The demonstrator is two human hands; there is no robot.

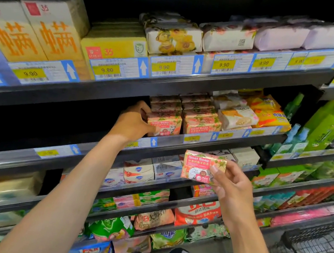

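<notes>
Shelves [191, 75] behind: right hand [232, 190] pinches soap box [199, 165] lengthwise-level, label toward camera; left hand [134, 121] grips shelved box [165, 126].

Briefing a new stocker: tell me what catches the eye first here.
The right hand holds a pink soap box up, centre right. The left hand grips a matching box on the middle shelf. Big orange characters mark the cartons top left.
</notes>
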